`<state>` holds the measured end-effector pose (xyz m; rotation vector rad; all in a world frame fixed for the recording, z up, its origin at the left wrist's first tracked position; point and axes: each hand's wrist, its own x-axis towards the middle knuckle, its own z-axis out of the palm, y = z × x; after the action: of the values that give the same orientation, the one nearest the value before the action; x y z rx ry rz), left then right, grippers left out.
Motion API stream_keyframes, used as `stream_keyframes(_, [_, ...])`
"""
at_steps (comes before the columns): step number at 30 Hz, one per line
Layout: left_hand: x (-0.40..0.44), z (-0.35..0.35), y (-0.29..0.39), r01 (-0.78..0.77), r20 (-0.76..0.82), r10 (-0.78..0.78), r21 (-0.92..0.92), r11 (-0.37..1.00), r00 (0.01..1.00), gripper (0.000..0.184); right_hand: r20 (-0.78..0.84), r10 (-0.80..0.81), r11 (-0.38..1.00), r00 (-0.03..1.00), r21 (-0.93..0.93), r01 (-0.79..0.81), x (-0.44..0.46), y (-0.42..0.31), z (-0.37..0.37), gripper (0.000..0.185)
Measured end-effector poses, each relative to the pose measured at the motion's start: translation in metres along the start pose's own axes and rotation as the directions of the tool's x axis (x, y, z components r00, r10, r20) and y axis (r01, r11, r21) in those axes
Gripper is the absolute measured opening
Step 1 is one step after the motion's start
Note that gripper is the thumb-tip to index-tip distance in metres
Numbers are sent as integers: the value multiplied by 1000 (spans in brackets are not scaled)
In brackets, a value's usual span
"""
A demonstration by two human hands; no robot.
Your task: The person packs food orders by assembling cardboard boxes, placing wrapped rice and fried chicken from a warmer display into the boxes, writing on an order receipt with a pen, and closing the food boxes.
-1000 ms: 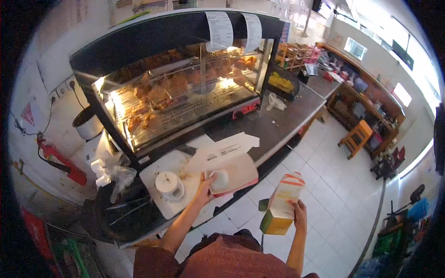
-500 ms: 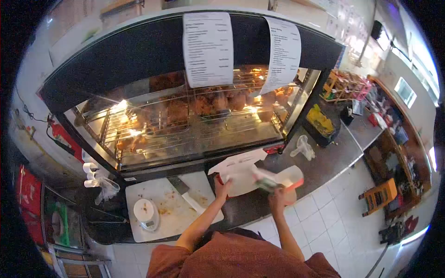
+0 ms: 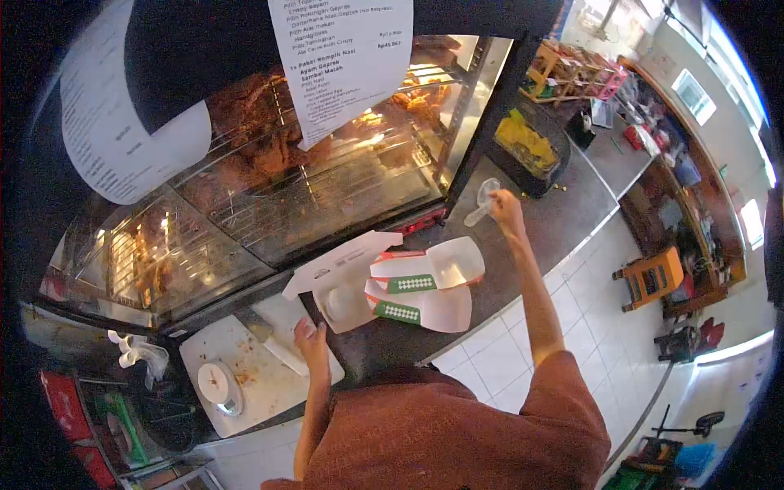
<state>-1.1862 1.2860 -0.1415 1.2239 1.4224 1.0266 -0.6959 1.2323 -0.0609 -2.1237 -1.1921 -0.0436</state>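
A clear piece of plastic (image 3: pixel 480 214) lies on the counter (image 3: pixel 584 175), in from the front edge and just beside the tray (image 3: pixel 553 170) of yellow food. The right hand (image 3: pixel 506 211) reaches it with fingers drawn narrow against it; whether they grip it I cannot tell. Nearer the left hand, two boxes with green checked panels, the upper box (image 3: pixel 453 263) and the lower box (image 3: pixel 441 310), lie side by side, the lower at the counter's front edge. An opened white carton (image 3: pixel 347 265) adjoins them. The left hand (image 3: pixel 313 343), fingers curled, is over the cutting board's (image 3: pixel 245 412) right edge, near the knife (image 3: pixel 282 354); whether it holds anything I cannot tell.
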Motion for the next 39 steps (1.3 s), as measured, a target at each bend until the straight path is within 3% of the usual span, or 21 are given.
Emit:
stream_keyframes(3, [-20,-22,8,144,14,-144,-59,988,989,42,-58,-442,835,895,-391,387,46,29,26,23])
stream_keyframes(6, [-37,-29,36,227,8,-230,-173,958,973,40,275,-454,559,847,-652,512,80,72,62,25])
stream_keyframes(7, [-40,-30,45,201,10,-202,-172,964,979,37,453,-289,428,843,-727,537,86,78,68,20])
stream_keyframes(8, [-43,-30,55,175,12,-175,-169,970,984,34,278,-400,565,874,-676,473,99,131,102,13])
stream_keyframes(9, [-47,-28,66,150,13,-150,-166,975,989,31,447,-262,490,856,-702,517,96,110,84,10])
stream_keyframes(11, [-54,-20,94,118,134,-108,-67,991,985,25,232,-206,848,951,-442,292,78,54,47,10])
stream_keyframes(13, [-57,-5,124,72,300,-67,-6,997,951,20,141,-242,892,960,-357,277,52,4,12,13])
stream_keyframes(14, [-59,5,134,46,403,-47,12,999,914,18,-14,-105,993,994,59,105,25,-30,-3,15])
stream_keyframes(16, [-63,34,136,-155,566,150,-39,987,811,24,-173,-38,929,984,357,98,-34,-101,-21,19])
stream_keyframes(17, [-68,47,154,-181,604,181,-61,982,777,29,-238,-170,951,956,214,223,-60,-127,-21,19])
stream_keyframes(19, [-78,66,177,-359,601,328,-73,931,729,39,-89,-89,857,992,501,122,-115,-162,-10,4])
stream_keyframes(20, [-79,74,183,-509,561,448,-55,859,696,43,167,-8,891,986,449,-69,-140,-163,-3,17])
stream_keyframes(21, [-79,76,186,-642,523,558,-28,766,644,47,279,153,577,948,753,-315,-159,-181,4,20])
stream_keyframes(22, [-77,74,182,-621,532,544,-42,782,649,50,442,235,114,865,872,-477,-173,-202,11,22])
stream_keyframes(25, [-68,59,176,-683,475,598,8,730,645,49,531,107,-270,841,829,-489,-187,-239,21,32])
stream_keyframes(28, [-62,37,154,-840,357,762,188,508,541,40,493,88,-141,865,866,-479,-199,-245,41,32])
stream_keyframes(30, [-60,25,148,-882,360,807,139,449,468,24,495,39,-33,868,869,-494,-200,-247,53,34])
stream_keyframes(32, [-62,11,145,-916,366,845,65,396,391,22,514,105,-137,851,855,-500,-187,-282,47,36])
stream_keyframes(33, [-62,5,143,-920,379,843,63,388,382,21,583,1,-352,813,761,-545,-187,-267,67,43])
stream_keyframes(36, [-64,-12,136,-911,392,828,67,408,400,19,450,-67,-609,891,689,-394,-166,-295,53,60])
stream_keyframes(39, [-65,-17,135,-880,371,807,59,472,459,16,298,-245,-635,923,670,-385,-161,-311,41,78])
